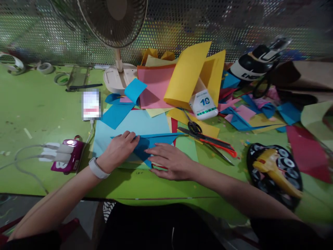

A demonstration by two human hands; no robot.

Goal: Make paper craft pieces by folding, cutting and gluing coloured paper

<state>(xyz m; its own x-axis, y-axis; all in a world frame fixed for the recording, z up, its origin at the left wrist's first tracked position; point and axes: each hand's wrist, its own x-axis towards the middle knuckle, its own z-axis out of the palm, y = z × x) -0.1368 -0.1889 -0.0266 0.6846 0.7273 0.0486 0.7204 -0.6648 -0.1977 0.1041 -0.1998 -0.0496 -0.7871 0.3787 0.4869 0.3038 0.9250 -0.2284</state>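
A folded blue paper (156, 140) with a long pointed tip lies on a light blue sheet (145, 123) on the green table (39, 104). My left hand (119, 149) presses flat on its left part, fingers pointing right, a white band on the wrist. My right hand (170, 160) lies flat on the paper's lower right part, fingers spread and pointing left. Neither hand grips anything.
Scissors (200, 133) and a red cutter (221, 147) lie right of my hands. Behind them are a glue bottle (204, 102), loose coloured sheets (187, 73), and a fan (117, 41). A phone (91, 104) and power strip (66, 156) sit left; a patterned plate (275, 173) right.
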